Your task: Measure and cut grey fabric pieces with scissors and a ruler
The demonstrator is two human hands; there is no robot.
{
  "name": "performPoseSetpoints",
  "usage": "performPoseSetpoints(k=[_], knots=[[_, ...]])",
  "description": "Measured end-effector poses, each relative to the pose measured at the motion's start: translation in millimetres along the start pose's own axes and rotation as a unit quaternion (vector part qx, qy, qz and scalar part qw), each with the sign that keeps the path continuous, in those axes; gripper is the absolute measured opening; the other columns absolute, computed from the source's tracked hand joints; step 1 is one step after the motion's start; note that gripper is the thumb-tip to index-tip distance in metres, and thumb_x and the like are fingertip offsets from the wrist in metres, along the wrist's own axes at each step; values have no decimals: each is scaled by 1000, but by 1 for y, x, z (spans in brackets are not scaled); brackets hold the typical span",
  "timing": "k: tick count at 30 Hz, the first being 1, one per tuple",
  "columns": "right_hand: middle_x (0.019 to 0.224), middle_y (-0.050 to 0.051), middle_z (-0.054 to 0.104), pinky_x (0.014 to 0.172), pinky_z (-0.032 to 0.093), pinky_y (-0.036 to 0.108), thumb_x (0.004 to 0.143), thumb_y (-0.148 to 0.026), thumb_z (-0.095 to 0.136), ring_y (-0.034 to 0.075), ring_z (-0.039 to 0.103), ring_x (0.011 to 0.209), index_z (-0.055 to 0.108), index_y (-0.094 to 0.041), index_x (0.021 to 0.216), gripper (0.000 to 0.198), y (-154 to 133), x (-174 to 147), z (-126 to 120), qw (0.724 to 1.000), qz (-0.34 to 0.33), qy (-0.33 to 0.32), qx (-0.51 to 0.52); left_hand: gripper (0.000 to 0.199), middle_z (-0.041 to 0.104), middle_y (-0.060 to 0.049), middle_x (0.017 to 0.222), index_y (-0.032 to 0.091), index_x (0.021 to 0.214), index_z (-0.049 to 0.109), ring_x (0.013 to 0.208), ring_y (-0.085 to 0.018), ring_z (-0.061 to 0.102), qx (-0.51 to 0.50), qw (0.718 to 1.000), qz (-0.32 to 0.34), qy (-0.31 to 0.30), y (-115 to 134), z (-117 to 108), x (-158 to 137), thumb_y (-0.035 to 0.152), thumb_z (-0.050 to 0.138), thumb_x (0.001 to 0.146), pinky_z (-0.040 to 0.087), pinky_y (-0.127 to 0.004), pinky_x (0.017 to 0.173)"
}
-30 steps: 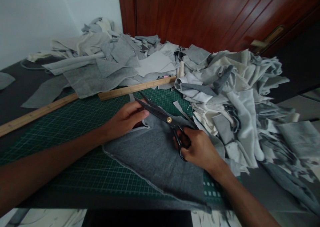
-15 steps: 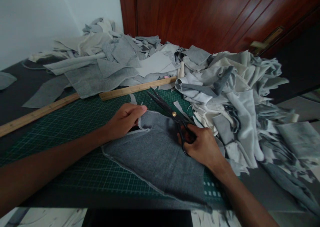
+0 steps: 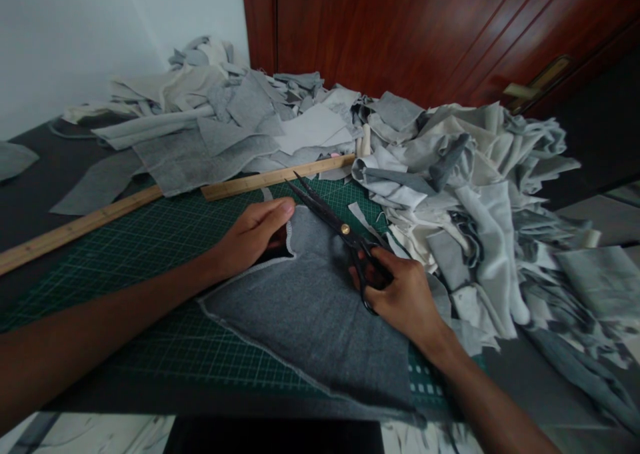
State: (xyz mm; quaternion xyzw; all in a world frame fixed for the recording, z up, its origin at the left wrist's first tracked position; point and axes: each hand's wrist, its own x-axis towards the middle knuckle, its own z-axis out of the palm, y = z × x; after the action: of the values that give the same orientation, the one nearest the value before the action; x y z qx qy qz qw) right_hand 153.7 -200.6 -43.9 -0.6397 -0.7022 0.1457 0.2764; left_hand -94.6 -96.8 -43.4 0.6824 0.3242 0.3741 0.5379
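Note:
A dark grey piece of fabric (image 3: 320, 314) with a pale stitched edge lies over the green cutting mat (image 3: 150, 261). My left hand (image 3: 260, 231) pinches its upper left corner between thumb and fingers, lifting it a little. In my right hand (image 3: 400, 287) are black scissors (image 3: 345, 229) with a gold pivot screw; fingers and thumb sit in the handles. The blades are slightly parted and point up and to the left, above the fabric's top edge near my left thumb. Whether they touch the fabric I cannot tell.
Wooden rulers (image 3: 280, 176) lie across the mat's far side, partly under grey scraps (image 3: 175, 164). A large heap of grey and white fabric (image 3: 485, 227) fills the right side. Behind the table stand a white wall and a reddish wooden door (image 3: 400, 34).
My left hand has raised the fabric's corner slightly up and away from me, and its folded edge has opened out. The scissors have shifted a little left.

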Motion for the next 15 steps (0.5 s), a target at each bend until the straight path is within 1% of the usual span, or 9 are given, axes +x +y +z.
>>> performPoseSetpoints(k=[4, 7, 9, 12, 15], knots=[[56, -6, 51, 49, 32, 24, 79, -24, 68, 11, 45, 48, 57, -22, 73, 13, 0, -1, 1, 1000, -12, 0, 5, 35, 43, 5, 67, 21, 74, 46, 57, -10, 40, -13, 1000, 23, 1, -2, -1, 1, 42, 49, 102, 36, -22, 51], [57, -6, 50, 48, 32, 24, 79, -24, 69, 11, 44, 48, 57, -22, 75, 12, -1, -2, 3, 1000, -21, 0, 7, 29, 45, 5, 66, 21, 76, 48, 56, -10, 42, -30, 999, 27, 9, -1, -1, 1, 38, 51, 99, 36, -22, 50], [57, -7, 49, 49, 32, 23, 80, -26, 69, 10, 44, 48, 57, -22, 76, 14, -1, -2, 3, 1000, -30, 4, 7, 26, 44, 5, 65, 21, 77, 48, 53, -10, 42, -39, 999, 15, 10, 2, 0, -1, 38, 52, 97, 35, -22, 47], [57, -7, 48, 49, 33, 23, 82, -29, 69, 10, 43, 48, 54, -22, 74, 18, -1, -2, 3, 999, -43, 6, 9, 18, 49, 4, 67, 21, 84, 53, 53, -11, 45, -54, 998, -12, -4, 4, 2, -3, 38, 54, 92, 36, -23, 46], [58, -7, 49, 48, 32, 23, 81, -28, 70, 10, 42, 48, 54, -22, 75, 18, 0, -4, 3, 998, -55, -6, 13, 16, 50, 3, 69, 21, 87, 55, 54, -12, 46, -87, 996, -31, -10, 3, 3, -5, 37, 58, 88, 36, -23, 47]])
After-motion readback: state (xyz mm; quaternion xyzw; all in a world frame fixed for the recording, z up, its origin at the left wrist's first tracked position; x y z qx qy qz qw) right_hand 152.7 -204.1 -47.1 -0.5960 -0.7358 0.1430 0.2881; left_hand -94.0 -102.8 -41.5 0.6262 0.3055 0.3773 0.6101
